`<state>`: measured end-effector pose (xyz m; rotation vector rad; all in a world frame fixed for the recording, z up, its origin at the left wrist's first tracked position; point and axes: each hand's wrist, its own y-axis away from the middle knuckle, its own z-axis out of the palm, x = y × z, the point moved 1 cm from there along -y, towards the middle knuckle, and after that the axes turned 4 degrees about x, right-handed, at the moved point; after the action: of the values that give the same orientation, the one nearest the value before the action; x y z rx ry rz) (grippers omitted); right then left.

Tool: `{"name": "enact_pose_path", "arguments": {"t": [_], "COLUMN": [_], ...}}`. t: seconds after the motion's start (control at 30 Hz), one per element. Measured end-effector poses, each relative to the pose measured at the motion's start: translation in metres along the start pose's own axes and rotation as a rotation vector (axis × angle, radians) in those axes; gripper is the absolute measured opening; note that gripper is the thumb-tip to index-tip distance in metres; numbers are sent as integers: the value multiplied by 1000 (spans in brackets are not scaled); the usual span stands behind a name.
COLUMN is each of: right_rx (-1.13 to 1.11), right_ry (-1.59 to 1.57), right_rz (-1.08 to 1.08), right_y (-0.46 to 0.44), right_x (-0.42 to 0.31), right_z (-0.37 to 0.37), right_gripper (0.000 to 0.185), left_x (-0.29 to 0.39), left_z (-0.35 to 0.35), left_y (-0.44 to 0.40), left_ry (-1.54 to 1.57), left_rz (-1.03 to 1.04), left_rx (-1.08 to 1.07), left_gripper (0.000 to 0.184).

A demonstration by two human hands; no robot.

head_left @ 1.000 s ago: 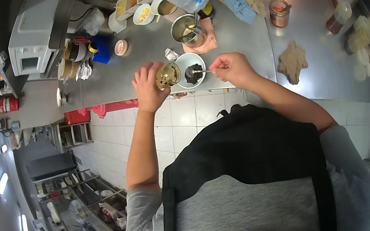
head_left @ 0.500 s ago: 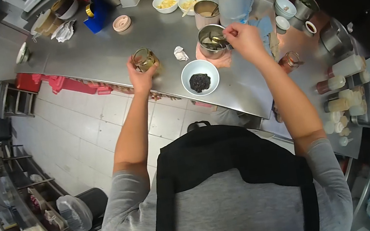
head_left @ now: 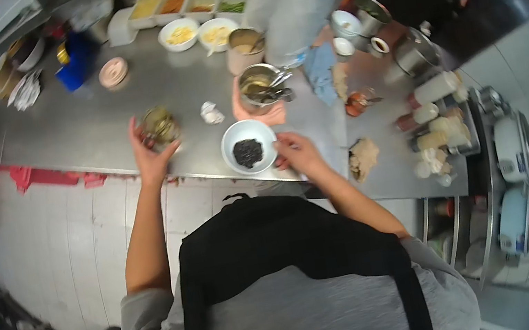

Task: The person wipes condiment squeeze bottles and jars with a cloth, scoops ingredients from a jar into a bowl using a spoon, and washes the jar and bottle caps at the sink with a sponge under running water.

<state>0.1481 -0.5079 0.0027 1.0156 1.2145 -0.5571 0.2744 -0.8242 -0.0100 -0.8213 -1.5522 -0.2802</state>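
Observation:
A white bowl (head_left: 228, 148) holding a dark, shredded-looking food (head_left: 249, 153) sits near the counter's front edge. My right hand (head_left: 296, 155) grips the bowl's right rim, thumb and fingers closed on it. Over to the left, a glass (head_left: 160, 123) with something greenish in it stands on the counter. My left hand (head_left: 153, 161) is beside it, thumb and fingers spread apart around its near side. Behind the bowl is a metal pot (head_left: 252, 75) with spoons (head_left: 271, 87) in it, set on an orange cloth (head_left: 274, 116).
Crumpled white paper (head_left: 211, 112) lies between glass and pot. Farther back are another pot (head_left: 246, 49), bowls of yellow pieces (head_left: 179, 34) and ingredient trays (head_left: 147, 10). A plastic bag (head_left: 305, 8) and blue cloth (head_left: 321, 75) lie right; squeeze bottles (head_left: 432, 89) stand beyond.
My right hand has left the spoon in the metal pot and come down to the bowl's rim. My left hand's fingers have spread from the glass. The view has shifted to the right.

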Motion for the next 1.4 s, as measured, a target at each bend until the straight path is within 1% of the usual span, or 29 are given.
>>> {"name": "enact_pose_path", "arguments": {"t": [0.03,0.07,0.1,0.17,0.23,0.27,0.3,0.33,0.37,0.4,0.47,0.53,0.6,0.67,0.77,0.8,0.87,0.93,0.97,1.0,1.07,1.1,1.13,1.17,1.23,1.3,1.33,1.37,1.4], "right_rx": [-29,-21,41,94,140,156,147,141,104,65,166,330,424,623,630,643,662,693,699,678,604,556,482,362,166,22,45,41,75], "right_ry": [-16,17,137,217,246,257,328,220,397,436,433,390,392,356,429,400,345,411,446,328,382,440,490,428,290,186,109,176,118], "right_rz": [31,9,-57,-122,-133,-139,-170,-130,-92,-97,-40,-77,-168,-156,-181,-154,-97,-144,-160,-138,-192,-259,-231,-172,-60,15,53,35,50], "right_y": [-4,-9,-6,-2,11,17,27,32,44,42,55,61,36,17,-37,-55,-85,-93,-93,-56,-18,-5,13,17,25,11,4,-2,-16], "right_x": [4,12,8,6,-4,-12,-26,-31,-60,-58,-90,-123,-131,-153,-135,-122,-96,-78,-63,-89,-96,-91,-99,-90,-74,-40,-28,-29,-16], "right_z": [7,13,20,23,12,5,-10,-27,-48,-80,-128,-172,-235,-263,-324,-340,-366,-389,-394,-369,-355,-352,-334,-320,-291,-255,-231,-211,-193], "right_gripper": [33,28,24,21,20,20,20,21,23,24,24,24,20,20,21,22,23,24,24,24,25,24,20,20,19,19,20,18,17], "left_x": [1,6,11,7,2,5,3,-2,-3,1,14,24,28,35,50,55,65,77,85,90,98,102,99,101,105,107,105,102,105], "left_z": [1,4,5,7,9,11,12,12,13,14,16,21,30,45,74,86,109,133,145,154,165,167,167,167,166,165,165,167,169], "left_y": [-1,-2,-1,-3,-7,-6,-6,-7,-7,-5,1,14,31,52,82,92,111,127,137,145,157,162,168,171,175,176,178,178,177], "left_ry": [-9,-17,-28,-36,-37,1,7,11,14,21,-60,-68,-51,-31,-3,31,-54,-123,-55,-51,-64,-73,-71,-7,12,3,18,40,51], "left_rz": [-13,-2,6,4,-16,-43,-38,-33,-27,-42,-46,-49,-36,-50,-101,-121,-83,-29,-77,-88,-108,-114,-87,-151,-146,-135,-115,-91,-98], "left_rx": [15,4,-5,-16,-18,-9,1,11,20,19,35,36,36,30,17,0,-41,-82,-94,-102,-101,-104,-110,-140,-171,-237,-254,-289,-325], "left_gripper": [106,104,102,97,92,85,83,82,80,80,81,82,82,83,84,85,85,84,84,84,84,84,82,83,83,85,86,88,88]}}
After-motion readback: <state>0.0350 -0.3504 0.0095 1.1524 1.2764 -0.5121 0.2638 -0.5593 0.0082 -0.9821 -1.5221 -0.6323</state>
